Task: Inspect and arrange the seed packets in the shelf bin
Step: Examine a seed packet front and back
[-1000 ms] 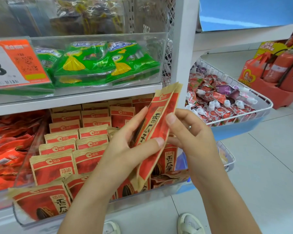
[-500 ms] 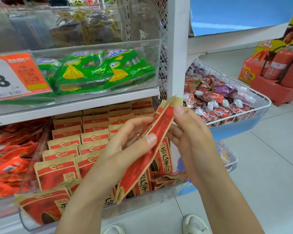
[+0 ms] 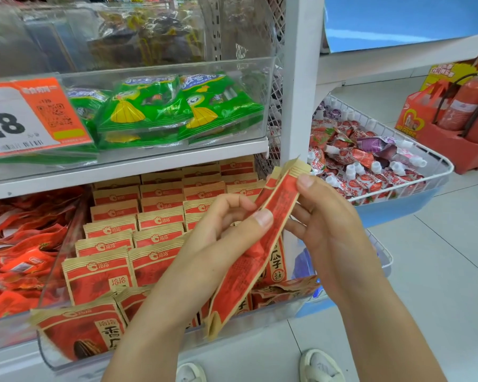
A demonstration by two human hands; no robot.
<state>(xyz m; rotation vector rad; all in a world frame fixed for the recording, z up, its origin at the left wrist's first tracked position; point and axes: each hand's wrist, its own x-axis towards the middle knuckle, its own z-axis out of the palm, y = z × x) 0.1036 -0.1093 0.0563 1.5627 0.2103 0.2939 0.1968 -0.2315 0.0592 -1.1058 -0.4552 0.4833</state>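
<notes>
I hold a red and tan seed packet (image 3: 246, 266) edge-on in front of the lower shelf, tilted from lower left to upper right. My left hand (image 3: 221, 241) pinches its middle with thumb on top. My right hand (image 3: 326, 224) grips its upper end, thumb near the tan top seal. A second packet seems pressed behind it. Behind my hands, the clear shelf bin (image 3: 273, 315) holds several rows of the same red and tan packets (image 3: 158, 235), mostly upright; some at the front right lie flat.
Green snack bags (image 3: 160, 108) fill a clear bin on the shelf above, beside an orange price tag (image 3: 31, 117). Loose red bags (image 3: 20, 252) fill the left bin. A white wire basket (image 3: 436, 172) of pouches juts out at right. Fire extinguishers (image 3: 469, 103) stand on the floor.
The held packet has turned from face-on to edge-on and dropped lower in front of the bin. My right thumb has shifted up to its top end.
</notes>
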